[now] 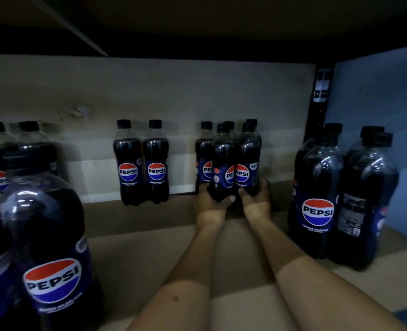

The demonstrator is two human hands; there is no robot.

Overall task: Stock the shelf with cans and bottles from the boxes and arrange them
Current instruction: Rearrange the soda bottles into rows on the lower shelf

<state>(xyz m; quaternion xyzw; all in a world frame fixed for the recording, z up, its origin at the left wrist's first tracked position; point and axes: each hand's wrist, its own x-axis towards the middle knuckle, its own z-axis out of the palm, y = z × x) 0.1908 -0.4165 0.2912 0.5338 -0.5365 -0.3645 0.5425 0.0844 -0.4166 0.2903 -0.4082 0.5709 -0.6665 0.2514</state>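
Deep on the shelf point(150, 247), the person is setting two small Pepsi bottles among a cluster near the back panel point(150, 91); the left hand point(212, 201) is curling round the base of the left bottle point(224, 168), and the right hand point(257, 199) is gripping the base of the right bottle point(246, 161); both bottles are standing upright. To do this well, the person is probably needing to slide both back together, keeping them vertical, turning labels forward, and lining them up with the pair point(141, 163) to the left; tipping neighbours is the risk.
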